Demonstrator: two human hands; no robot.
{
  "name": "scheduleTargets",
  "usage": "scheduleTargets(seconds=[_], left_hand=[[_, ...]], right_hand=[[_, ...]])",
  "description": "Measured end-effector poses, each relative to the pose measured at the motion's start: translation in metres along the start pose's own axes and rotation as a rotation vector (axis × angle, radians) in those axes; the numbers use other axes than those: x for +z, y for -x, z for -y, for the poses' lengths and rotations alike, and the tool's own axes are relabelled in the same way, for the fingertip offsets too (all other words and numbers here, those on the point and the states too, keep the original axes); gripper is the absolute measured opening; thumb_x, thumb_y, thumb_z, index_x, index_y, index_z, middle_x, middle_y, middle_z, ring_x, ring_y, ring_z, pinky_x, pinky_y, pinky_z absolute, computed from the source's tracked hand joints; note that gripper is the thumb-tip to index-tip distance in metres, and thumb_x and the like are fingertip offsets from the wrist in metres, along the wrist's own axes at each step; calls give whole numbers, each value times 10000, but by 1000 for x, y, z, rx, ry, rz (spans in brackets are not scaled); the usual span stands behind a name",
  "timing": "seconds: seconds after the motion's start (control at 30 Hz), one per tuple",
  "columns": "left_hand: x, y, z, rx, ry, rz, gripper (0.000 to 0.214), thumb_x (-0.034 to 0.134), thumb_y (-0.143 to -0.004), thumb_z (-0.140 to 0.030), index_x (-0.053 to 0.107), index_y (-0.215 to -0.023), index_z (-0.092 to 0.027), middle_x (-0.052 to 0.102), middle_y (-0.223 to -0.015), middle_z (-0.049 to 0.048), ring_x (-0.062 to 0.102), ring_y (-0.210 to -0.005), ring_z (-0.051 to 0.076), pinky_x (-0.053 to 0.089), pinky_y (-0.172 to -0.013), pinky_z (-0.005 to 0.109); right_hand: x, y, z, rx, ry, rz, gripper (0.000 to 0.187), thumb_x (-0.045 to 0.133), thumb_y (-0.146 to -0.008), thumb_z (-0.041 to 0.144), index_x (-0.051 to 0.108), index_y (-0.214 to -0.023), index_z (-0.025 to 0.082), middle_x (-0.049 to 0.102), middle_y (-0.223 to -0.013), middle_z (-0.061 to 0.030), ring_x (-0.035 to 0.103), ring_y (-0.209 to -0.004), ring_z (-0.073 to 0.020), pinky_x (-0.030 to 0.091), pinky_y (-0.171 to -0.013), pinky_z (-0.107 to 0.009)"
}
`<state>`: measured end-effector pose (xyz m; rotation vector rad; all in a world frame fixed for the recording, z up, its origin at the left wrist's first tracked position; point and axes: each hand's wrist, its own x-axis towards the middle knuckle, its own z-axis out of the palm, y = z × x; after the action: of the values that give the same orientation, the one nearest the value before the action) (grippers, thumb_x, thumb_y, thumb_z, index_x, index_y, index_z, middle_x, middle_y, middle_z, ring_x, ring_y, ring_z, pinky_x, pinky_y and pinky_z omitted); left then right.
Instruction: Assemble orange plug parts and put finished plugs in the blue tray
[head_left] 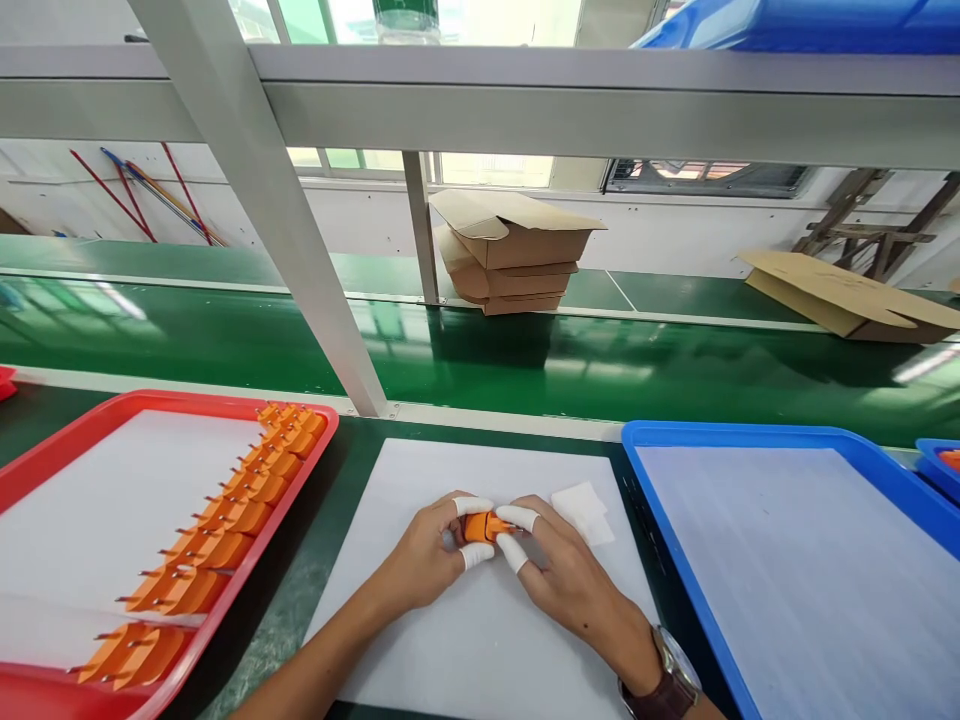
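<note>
A small orange plastic part [482, 526] sits between both my hands over the white mat [480, 640]. My left hand [429, 555] pinches its left side with thumb and forefinger in white finger cots. My right hand [559, 570], also wearing cots and a brown wristwatch, pinches its right side. The part is mostly hidden by my fingertips. A folded white cloth [583, 510] lies just right of my right hand's fingers.
A red tray [45, 460] at left holds a row of several orange parts [225, 520] with metal pins along its right edge. A blue tray [787, 440] lies at right. Behind runs a green conveyor belt [525, 360] with cardboard boxes [510, 255]. A slanted metal post [300, 270] crosses the view.
</note>
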<state>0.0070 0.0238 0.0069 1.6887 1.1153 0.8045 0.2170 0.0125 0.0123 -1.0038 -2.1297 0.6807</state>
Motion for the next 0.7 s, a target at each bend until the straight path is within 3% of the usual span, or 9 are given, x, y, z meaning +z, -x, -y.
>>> scheduleTargets(seconds=[0.23, 0.7], left_hand=[[-4, 0, 1, -8, -7, 55, 348, 693, -800, -235, 636, -1142, -265, 616, -1040, 19, 528, -768, 145, 484, -725, 288], [1, 0, 5, 1, -18, 28, 285, 703, -824, -288, 667, -1106, -264, 611, -934, 7, 479, -714, 131, 431, -678, 278]], right_hand=[[1, -2, -4, 84, -35, 81, 239, 499, -901, 73, 539, -1078, 228, 601, -1068, -57, 583, -896, -193, 513, -786, -347], [10, 3, -8, 57, -59, 59, 271, 481, -910, 62, 533, -1110, 236, 591, -1012, -43, 564, -835, -183, 481, -725, -318]])
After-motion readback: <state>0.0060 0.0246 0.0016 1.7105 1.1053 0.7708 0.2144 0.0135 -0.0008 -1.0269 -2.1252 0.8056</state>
